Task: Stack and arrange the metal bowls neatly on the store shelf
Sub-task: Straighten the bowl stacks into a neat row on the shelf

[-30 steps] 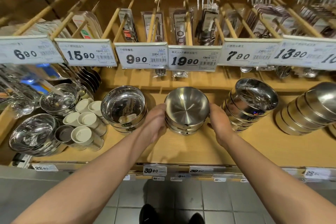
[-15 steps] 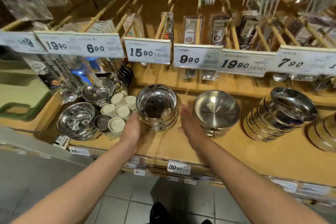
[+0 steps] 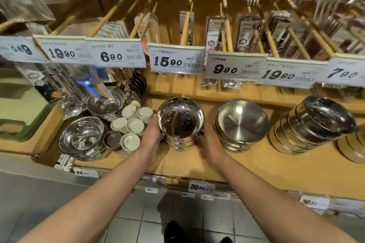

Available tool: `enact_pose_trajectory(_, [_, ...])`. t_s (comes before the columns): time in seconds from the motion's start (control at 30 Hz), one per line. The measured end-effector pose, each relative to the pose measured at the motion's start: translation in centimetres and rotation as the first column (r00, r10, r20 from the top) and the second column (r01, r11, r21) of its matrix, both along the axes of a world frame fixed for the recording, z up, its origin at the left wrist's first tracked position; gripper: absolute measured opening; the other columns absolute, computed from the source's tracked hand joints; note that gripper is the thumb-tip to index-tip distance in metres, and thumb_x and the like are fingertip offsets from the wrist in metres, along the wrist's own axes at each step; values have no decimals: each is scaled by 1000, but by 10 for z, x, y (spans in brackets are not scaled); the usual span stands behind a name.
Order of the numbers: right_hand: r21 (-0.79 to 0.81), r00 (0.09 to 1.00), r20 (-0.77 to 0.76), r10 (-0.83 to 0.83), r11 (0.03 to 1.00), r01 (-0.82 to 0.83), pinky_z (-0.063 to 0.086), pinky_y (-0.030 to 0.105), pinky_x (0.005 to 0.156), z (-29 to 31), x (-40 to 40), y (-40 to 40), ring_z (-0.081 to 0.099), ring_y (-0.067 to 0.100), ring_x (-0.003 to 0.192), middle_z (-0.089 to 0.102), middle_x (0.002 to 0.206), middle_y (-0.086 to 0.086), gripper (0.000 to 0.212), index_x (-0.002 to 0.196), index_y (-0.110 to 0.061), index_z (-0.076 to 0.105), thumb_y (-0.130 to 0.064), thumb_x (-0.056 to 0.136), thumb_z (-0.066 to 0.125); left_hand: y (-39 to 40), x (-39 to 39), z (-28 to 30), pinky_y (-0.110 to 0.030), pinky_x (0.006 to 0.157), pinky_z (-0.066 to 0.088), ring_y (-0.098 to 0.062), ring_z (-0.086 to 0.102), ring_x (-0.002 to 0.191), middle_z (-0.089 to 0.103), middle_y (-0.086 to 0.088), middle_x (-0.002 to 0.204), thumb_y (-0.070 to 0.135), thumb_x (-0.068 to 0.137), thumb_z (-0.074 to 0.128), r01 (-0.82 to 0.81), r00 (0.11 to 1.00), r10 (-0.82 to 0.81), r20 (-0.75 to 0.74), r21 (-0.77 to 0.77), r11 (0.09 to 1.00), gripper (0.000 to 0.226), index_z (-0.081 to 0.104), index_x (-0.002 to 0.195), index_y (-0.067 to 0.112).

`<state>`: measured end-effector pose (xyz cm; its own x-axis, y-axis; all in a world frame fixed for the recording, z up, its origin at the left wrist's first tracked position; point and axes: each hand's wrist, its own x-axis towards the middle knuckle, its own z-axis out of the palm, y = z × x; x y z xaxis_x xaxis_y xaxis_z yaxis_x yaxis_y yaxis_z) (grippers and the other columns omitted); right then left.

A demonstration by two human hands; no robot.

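A long wooden shelf (image 3: 256,165) runs across the store aisle, with price tags (image 3: 175,62) hanging along the rail above it and packets of cutlery behind those. Several stacks of metal bowls sit on it. Far right, a tall stack (image 3: 314,126) leans over on its side, its bowls fanned out rather than squared up. Next to it a brushed stack (image 3: 241,122) sits nested and tilted back, looking tidy enough. At the left end two shiny bowl piles (image 3: 83,138) lie close together among a cluster of small white cups (image 3: 132,122), which looks the least orderly patch.

In the middle, just right of the cups, is the polished stack (image 3: 180,122) being handled. The left hand (image 3: 152,140) presses against its left side and the right hand (image 3: 210,142) against its right, both cupping the lower bowls; the fingers wrap round the far side, so I cannot tell how tightly they curl. The stack seems to rest on the shelf.

By my reckoning, the job is about midway: the middle stacks are nested, while the leaning right stack and the left-end jumble remain.
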<state>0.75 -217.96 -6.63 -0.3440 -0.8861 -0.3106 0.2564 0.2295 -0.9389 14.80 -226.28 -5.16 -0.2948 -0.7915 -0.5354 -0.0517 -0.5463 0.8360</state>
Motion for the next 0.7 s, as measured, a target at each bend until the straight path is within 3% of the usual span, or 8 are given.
enact_pose_trajectory(0.1, [49, 1000, 0, -16, 999, 16, 49, 33, 99, 0, 0, 4, 66, -7, 103, 74, 105, -23, 40, 95, -55, 71, -76, 80, 40, 3, 4, 0, -46, 90, 56, -18, 68, 95, 78, 8, 79, 47, 104, 36, -16, 1000, 16, 6, 1, 1000, 52, 78, 75, 34])
enact_pose_trajectory(0.17, [82, 1000, -16, -25, 996, 26, 48, 37, 105, 0, 0, 3, 65, -1, 108, 74, 105, -23, 43, 96, -55, 71, -77, 78, 40, 3, 5, 2, -49, 96, 52, -23, 63, 100, 78, 7, 78, 47, 102, 39, -25, 1000, 25, 0, 11, 1000, 49, 77, 74, 35])
enact_pose_trajectory(0.27, [145, 994, -90, -55, 987, 68, 47, 45, 108, 3, -1, 2, 62, 6, 113, 73, 104, -22, 44, 99, -54, 70, -76, 80, 37, 4, 1, 6, -45, 83, 56, -19, 64, 94, 76, 13, 72, 46, 100, 38, -1, 999, 3, 47, -35, 999, 47, 74, 72, 38])
enact_pose_trajectory(0.33, [187, 990, -96, -103, 975, 120, 48, 50, 107, 5, -2, 2, 63, 11, 111, 73, 106, -14, 46, 98, -45, 71, -72, 81, 38, 5, -2, 9, -38, 64, 56, -17, 67, 77, 72, 12, 62, 47, 97, 37, -7, 997, 11, 77, -50, 999, 44, 71, 74, 31])
enact_pose_trajectory(0.4, [193, 986, -117, -120, 971, 141, 49, 52, 105, 7, -3, 3, 64, 13, 108, 74, 99, -13, 46, 95, -39, 72, -69, 79, 40, 7, -2, 13, -32, 53, 46, -20, 59, 59, 67, 2, 57, 51, 92, 38, 0, 998, 1, 58, -19, 1000, 47, 70, 64, 32])
enact_pose_trajectory(0.47, [181, 984, -138, -115, 974, 139, 49, 51, 104, 12, -3, 4, 63, 8, 103, 73, 89, -22, 35, 88, -46, 71, -63, 82, 41, 6, -1, 15, -34, 58, 42, -21, 55, 62, 65, -4, 66, 53, 93, 40, -17, 1000, 17, 22, 32, 999, 51, 71, 59, 31])
enact_pose_trajectory(0.6, [170, 984, -146, -98, 978, 122, 49, 47, 104, 20, -1, 3, 59, 6, 103, 68, 99, -18, 38, 92, -38, 67, -58, 85, 36, 3, -2, 17, -23, 41, 50, -17, 69, 71, 76, 5, 68, 44, 104, 37, -21, 1000, 21, 10, -8, 1000, 38, 69, 95, 25])
enact_pose_trajectory(0.7, [139, 987, -101, -123, 981, 136, 51, 36, 94, 22, 0, 4, 59, 2, 98, 70, 92, -22, 36, 87, -38, 69, -57, 91, 39, 6, -3, 23, -24, 42, 48, -17, 68, 80, 76, 3, 80, 45, 103, 40, -7, 998, 10, 59, -58, 998, 34, 69, 101, 27])
